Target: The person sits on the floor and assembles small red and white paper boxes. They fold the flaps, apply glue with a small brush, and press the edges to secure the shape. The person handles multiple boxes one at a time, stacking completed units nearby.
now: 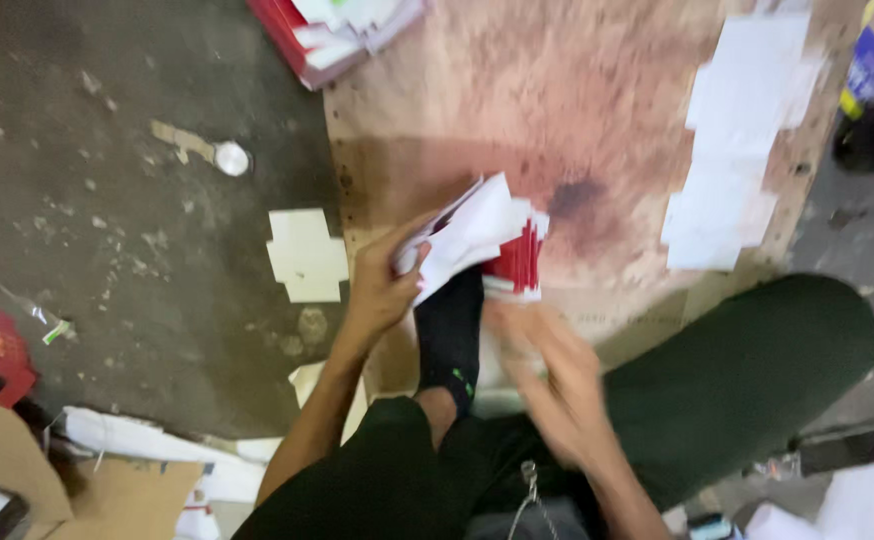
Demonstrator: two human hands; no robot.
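I sit on the floor with my legs in dark trousers and a black sock on my foot. My left hand grips a bundle of white and red flat cards, lifted and fanned over a brown board. My right hand is blurred below the bundle, near its red-edged lower stack. I cannot tell whether that hand holds anything.
A row of white flat cut-outs lies on the board's right side. One white cut-out rests on the dark concrete floor at left. A red and white stack sits at top. Cardboard scraps lie at lower left.
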